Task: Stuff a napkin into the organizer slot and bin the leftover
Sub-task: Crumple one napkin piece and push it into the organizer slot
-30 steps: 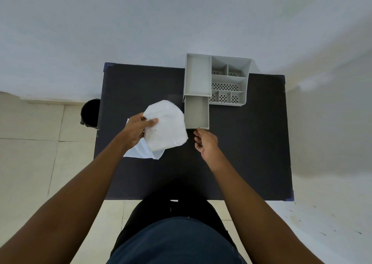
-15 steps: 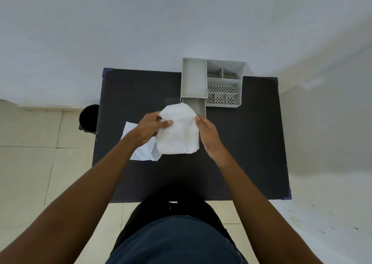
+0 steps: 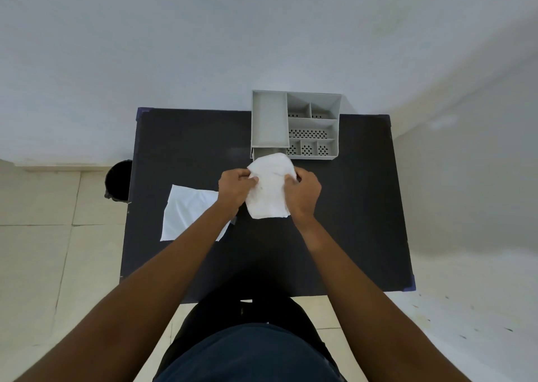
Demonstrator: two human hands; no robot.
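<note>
Both hands, left hand (image 3: 236, 188) and right hand (image 3: 302, 192), each grip clamped on the napkin (image 3: 269, 191), its long axis pointing into the organizer (image 3: 295, 125) slot just beyond.

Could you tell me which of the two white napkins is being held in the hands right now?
The crumpled napkin in front of the organizer, gripped by the left hand and right hand. The other napkin lies flat on the table.

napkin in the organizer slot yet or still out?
Out. Both hands, left hand and right hand, grip the napkin before the organizer.
</note>
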